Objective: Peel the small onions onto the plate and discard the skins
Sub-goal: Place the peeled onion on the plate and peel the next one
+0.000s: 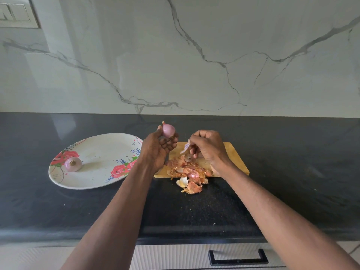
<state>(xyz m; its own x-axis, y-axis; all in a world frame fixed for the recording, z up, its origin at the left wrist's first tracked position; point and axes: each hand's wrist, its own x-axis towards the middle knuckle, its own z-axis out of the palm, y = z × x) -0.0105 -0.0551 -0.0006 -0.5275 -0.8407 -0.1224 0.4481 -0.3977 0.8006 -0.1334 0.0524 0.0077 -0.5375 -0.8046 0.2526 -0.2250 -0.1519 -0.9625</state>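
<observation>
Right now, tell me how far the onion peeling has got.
Done: one peeled onion lies on the plate. In hand: the left hand holds a mostly peeled onion, and the right hand pinches a strip of skin above the board. Left: that onion goes to the plate, and the skins piled on the board and counter need discarding.

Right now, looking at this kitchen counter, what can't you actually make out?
Head view, the only one:
- The cutting board: its middle is covered by the right hand and the pile of skins.
- The underside of the onion, hidden by the left hand.
- Whether any unpeeled onion lies under the skins.
- The wall switch plate, cut off by the left edge.
</observation>
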